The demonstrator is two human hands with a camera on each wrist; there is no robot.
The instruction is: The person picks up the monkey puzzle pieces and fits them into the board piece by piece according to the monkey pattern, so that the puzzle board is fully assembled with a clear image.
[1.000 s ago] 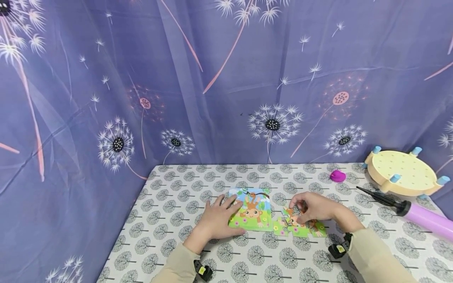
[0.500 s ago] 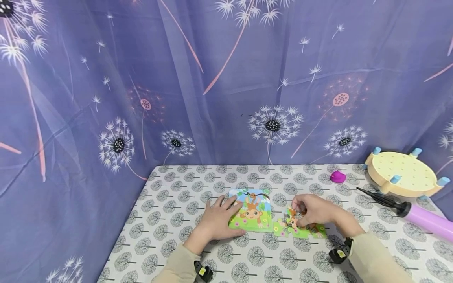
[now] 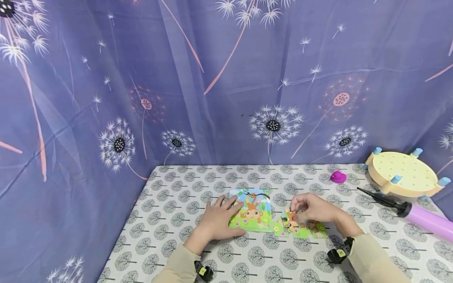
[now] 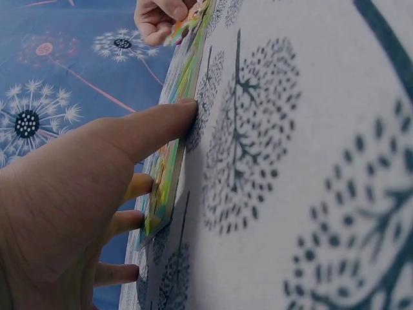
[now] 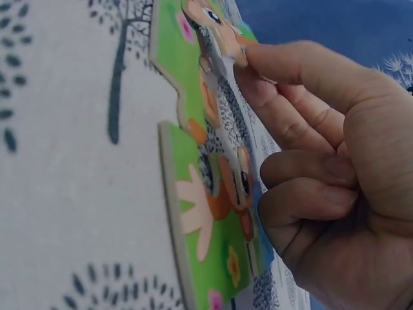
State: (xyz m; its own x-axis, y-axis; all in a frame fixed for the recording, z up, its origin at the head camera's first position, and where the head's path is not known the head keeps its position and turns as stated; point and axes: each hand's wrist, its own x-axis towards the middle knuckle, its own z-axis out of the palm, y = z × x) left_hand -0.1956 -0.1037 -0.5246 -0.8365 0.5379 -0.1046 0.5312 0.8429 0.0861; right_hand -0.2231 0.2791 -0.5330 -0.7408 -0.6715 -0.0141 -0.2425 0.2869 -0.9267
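Note:
My left hand lies with spread fingers on the left side of a square jigsaw puzzle board with a monkey picture. Its thumb reaches along the board's near edge in the left wrist view. To the right of the board, my right hand pinches a jigsaw piece bearing part of the monkey's face between thumb and fingers. Beneath and around that hand lie several loose jigsaw pieces, some overlapped or partly hidden by it. One green corner piece with a monkey's hand shows close up.
Further back on the tree-print tablecloth is a small purple toy. A yellow oval stool-like object with blue-tipped legs stands at the back right. In front of it lies a purple pump with a black nozzle. A dandelion-print curtain hangs behind.
My right hand shifts slightly over the loose pieces, and the pinched piece changes its tilt a little. The left hand stays on the board.

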